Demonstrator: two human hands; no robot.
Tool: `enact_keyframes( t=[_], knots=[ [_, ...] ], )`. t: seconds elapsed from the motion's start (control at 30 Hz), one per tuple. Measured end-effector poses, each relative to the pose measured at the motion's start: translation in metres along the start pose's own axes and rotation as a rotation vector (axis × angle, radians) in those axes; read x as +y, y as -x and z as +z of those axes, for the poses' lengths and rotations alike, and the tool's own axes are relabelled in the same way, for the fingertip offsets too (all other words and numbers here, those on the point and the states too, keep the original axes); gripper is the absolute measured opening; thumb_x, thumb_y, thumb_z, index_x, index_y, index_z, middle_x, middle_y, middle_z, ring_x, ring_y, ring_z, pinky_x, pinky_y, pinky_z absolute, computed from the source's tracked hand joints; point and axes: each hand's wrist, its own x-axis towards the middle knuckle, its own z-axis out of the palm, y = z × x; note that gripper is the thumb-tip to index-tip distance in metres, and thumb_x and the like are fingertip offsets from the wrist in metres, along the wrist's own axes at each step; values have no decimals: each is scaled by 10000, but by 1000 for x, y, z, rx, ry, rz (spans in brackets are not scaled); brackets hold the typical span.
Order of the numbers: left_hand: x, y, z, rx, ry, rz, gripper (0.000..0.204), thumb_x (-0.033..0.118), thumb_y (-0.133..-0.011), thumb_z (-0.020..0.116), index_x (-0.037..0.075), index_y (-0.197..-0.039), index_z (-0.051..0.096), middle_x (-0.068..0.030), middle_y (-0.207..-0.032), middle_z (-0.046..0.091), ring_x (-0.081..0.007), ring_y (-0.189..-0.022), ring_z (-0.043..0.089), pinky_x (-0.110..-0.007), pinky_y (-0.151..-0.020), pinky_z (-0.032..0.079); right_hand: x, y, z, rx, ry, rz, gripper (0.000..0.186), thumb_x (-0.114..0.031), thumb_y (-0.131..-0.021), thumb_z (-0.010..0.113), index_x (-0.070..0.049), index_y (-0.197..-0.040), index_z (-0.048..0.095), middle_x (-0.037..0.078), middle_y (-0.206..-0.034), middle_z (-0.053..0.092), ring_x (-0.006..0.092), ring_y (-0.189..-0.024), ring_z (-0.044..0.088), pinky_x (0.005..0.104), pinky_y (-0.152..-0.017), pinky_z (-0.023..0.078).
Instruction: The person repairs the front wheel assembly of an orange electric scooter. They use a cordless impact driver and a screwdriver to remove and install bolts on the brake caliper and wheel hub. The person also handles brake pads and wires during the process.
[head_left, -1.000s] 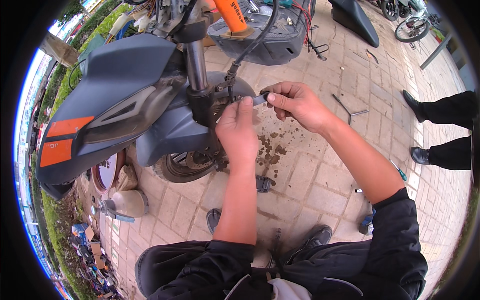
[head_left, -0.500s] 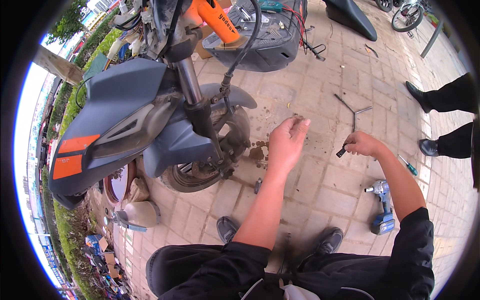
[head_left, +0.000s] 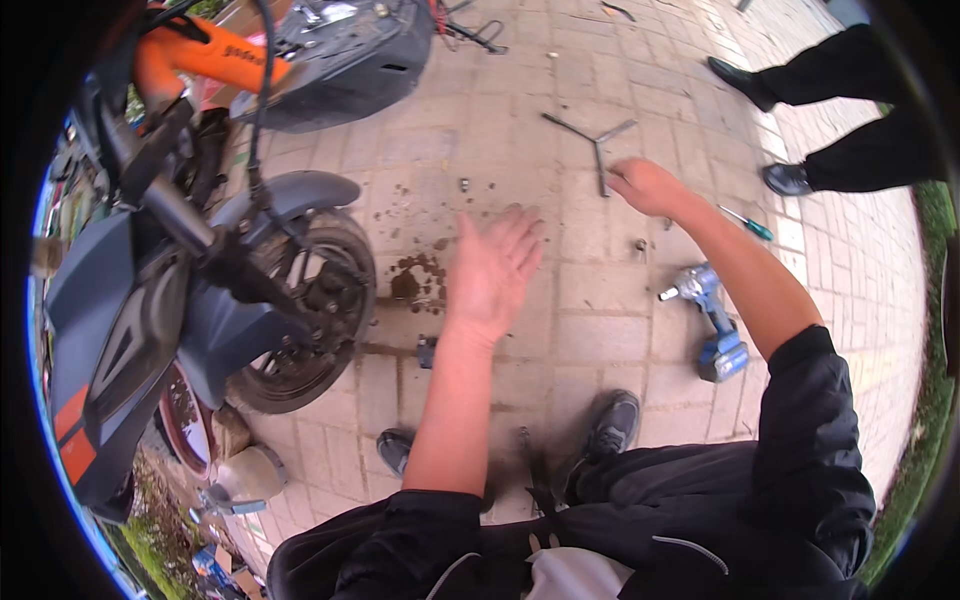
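Observation:
My left hand (head_left: 497, 268) is open over the paving, palm down and fingers spread, somewhat blurred and holding nothing. My right hand (head_left: 645, 187) has its fingers drawn together beside the lower leg of a black three-way wrench (head_left: 600, 140). Whether the fingertips touch that leg, or pinch something small, I cannot make out. To the left stands a motorcycle with its front wheel (head_left: 315, 310) and grey front fender (head_left: 300, 190). A blue cordless impact wrench (head_left: 712, 320) lies below my right forearm.
A green-handled screwdriver (head_left: 748, 223) lies near another person's black shoe (head_left: 787, 179). A small metal piece (head_left: 464, 184) and a dark small part (head_left: 427, 351) rest on the paving. Beyond the wheel is a grey plastic case (head_left: 345, 75); a jug (head_left: 250, 475) stands at lower left.
The view has shifted right, so the motorcycle sits farther left. My left fingers have spread and turned palm down. The small black part seen in my right hand earlier no longer shows clearly.

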Motion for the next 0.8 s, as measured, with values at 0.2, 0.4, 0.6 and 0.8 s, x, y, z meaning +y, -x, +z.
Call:
enact_keyframes(
  t=[0.2, 0.4, 0.6, 0.8],
  knots=[
    [-17, -7, 20, -2, 197, -73, 894, 689, -930, 291, -36, -1452, 243, -161, -1512, 295, -277, -1401, 270, -415, -1157, 186, -137, 25, -21, 450, -117, -636, 332, -330, -939, 507, -66, -1106, 620, 165, -1074, 618, 346, -989, 588, 436, -855, 474],
    [29, -10, 9, 243, -24, 346, 799, 590, -963, 365, -38, -1443, 249, -179, -1498, 307, -286, -1414, 249, -436, -1169, 148, 20, 41, 11, -281, 384, 187, 277, -275, -891, 569, -102, -1086, 662, 133, -1143, 631, 315, -1039, 609, 442, -885, 497],
    [15, -8, -26, 401, 65, 246, 694, 503, -991, 387, -34, -1419, 282, -193, -1468, 346, -300, -1377, 318, -431, -1148, 239, 124, 54, 46, -219, 165, 500, 374, -338, -803, 674, -61, -1053, 657, 158, -1083, 661, 335, -1022, 620, 429, -853, 509],
    [-2, -11, -41, 421, -27, 226, 557, 454, -986, 447, -12, -1292, 437, -153, -1215, 560, -235, -1067, 535, -373, -976, 413, 103, 54, 98, -214, 70, 454, 426, -320, -749, 720, -28, -1050, 643, 203, -1048, 662, 356, -998, 631, 429, -855, 510]
  ],
)
